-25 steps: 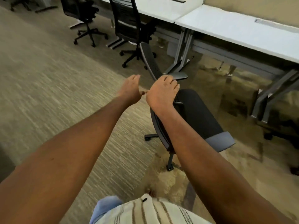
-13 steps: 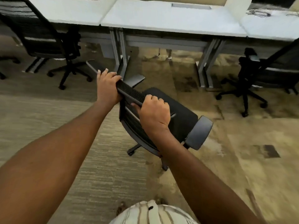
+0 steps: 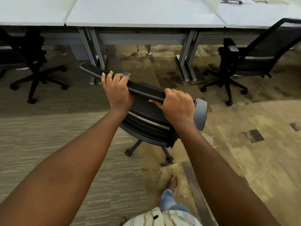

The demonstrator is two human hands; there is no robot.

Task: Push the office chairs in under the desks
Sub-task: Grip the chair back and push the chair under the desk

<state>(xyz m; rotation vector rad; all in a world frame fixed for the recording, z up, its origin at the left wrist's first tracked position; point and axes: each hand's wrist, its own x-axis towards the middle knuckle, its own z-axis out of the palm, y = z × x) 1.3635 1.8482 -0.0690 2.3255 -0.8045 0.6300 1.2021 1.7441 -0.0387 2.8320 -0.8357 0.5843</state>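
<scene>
While both my hands clamp the top rail of the black mesh chair (image 3: 146,118), left grip (image 3: 117,90) toward its left end and right grip (image 3: 176,105) at its right, the chair stands on the carpet (image 3: 48,136) short of the middle desk (image 3: 143,15), backrest toward me. Bare floor lies open between chair and desk edge, framed by the desk's grey legs (image 3: 187,54). Two other chairs flank the gap, one at the left (image 3: 32,53) and one at the right (image 3: 244,57).

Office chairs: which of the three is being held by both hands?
The middle chair: left hand and right hand grip its backrest top; the side chairs stand untouched.
</scene>
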